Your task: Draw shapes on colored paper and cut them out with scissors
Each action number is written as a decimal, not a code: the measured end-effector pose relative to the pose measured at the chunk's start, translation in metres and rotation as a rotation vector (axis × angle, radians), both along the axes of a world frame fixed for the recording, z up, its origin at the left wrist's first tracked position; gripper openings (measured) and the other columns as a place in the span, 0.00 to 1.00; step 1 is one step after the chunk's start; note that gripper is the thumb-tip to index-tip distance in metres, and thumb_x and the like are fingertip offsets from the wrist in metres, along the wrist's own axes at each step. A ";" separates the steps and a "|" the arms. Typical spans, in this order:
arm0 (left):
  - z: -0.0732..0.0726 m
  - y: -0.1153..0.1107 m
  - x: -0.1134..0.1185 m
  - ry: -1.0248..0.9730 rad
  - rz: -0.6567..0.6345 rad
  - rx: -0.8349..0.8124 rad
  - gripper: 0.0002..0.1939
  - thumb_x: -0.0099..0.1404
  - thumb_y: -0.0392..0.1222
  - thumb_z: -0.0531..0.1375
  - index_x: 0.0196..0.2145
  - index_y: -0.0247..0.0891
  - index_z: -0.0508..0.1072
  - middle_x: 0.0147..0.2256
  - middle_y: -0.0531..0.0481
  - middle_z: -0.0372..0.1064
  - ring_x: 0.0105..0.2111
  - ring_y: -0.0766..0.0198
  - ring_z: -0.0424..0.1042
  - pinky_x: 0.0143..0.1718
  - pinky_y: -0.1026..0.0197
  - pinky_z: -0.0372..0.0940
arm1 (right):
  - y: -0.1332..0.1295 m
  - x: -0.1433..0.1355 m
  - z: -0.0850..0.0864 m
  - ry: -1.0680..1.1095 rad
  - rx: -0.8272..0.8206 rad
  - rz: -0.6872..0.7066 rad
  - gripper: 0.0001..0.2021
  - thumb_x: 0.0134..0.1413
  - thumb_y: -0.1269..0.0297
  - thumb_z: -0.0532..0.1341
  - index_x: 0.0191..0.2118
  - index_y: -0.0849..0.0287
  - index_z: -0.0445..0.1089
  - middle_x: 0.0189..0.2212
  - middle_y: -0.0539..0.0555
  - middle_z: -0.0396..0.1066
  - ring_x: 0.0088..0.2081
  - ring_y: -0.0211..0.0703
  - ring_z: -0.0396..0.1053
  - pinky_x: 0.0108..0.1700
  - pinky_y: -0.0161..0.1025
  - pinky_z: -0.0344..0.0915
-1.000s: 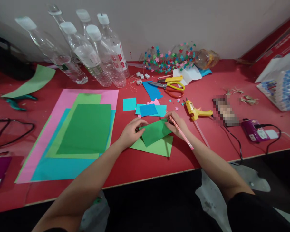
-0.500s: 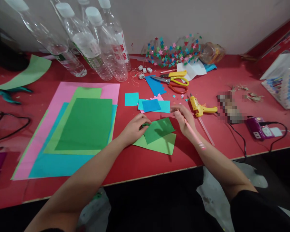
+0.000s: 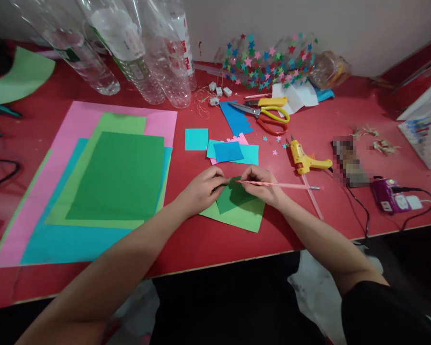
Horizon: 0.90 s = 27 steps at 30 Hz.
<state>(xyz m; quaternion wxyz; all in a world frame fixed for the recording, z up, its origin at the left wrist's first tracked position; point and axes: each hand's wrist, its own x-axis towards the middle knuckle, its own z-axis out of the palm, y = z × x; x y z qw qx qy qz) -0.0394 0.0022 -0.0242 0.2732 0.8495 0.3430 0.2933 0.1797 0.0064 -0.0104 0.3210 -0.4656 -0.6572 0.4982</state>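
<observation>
My right hand (image 3: 264,187) grips a pink pencil (image 3: 290,185), its writing end pointing left over a small dark green paper (image 3: 237,200). Closed fingers of my left hand (image 3: 206,190) pinch the upper left corner of this paper; whether something small lies under the fingertips is hidden. The two hands are close together, with a narrow gap between their fingers. Beneath the dark green piece lies a light green paper (image 3: 242,219), partly covered. Just beyond the hands are blue paper pieces (image 3: 229,151) and a turquoise square (image 3: 196,139).
Large coloured sheets (image 3: 118,177) are stacked at left. Plastic bottles (image 3: 140,57) stand behind. Scissors (image 3: 273,117), a yellow glue gun (image 3: 305,160), a bottle covered with stars (image 3: 269,62) and a purple power adapter (image 3: 390,195) lie at right. The red table's front edge is near me.
My right hand has moved left and down onto the dark green paper, and the pencil has swung from slanting to nearly level. My left hand stays at the paper. The camera view has shifted slightly.
</observation>
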 end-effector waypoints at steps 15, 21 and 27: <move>-0.008 -0.003 -0.002 0.152 -0.008 -0.065 0.18 0.73 0.43 0.46 0.47 0.45 0.75 0.42 0.45 0.61 0.43 0.59 0.63 0.42 0.56 0.64 | -0.002 0.006 -0.006 -0.212 0.212 0.027 0.04 0.43 0.72 0.56 0.24 0.57 0.60 0.18 0.45 0.61 0.20 0.32 0.55 0.24 0.32 0.50; -0.008 -0.004 -0.002 0.175 -0.002 -0.131 0.21 0.73 0.48 0.44 0.49 0.45 0.74 0.43 0.45 0.61 0.44 0.59 0.62 0.44 0.55 0.64 | -0.001 0.006 -0.005 -0.227 0.238 0.032 0.05 0.45 0.70 0.56 0.22 0.57 0.60 0.18 0.46 0.60 0.21 0.32 0.55 0.24 0.32 0.51; -0.010 -0.004 -0.002 0.132 0.008 -0.111 0.21 0.73 0.47 0.44 0.48 0.45 0.75 0.42 0.45 0.61 0.43 0.60 0.62 0.43 0.55 0.64 | 0.001 0.005 -0.003 -0.182 0.190 0.044 0.05 0.46 0.70 0.55 0.23 0.57 0.59 0.19 0.46 0.60 0.21 0.31 0.55 0.24 0.31 0.50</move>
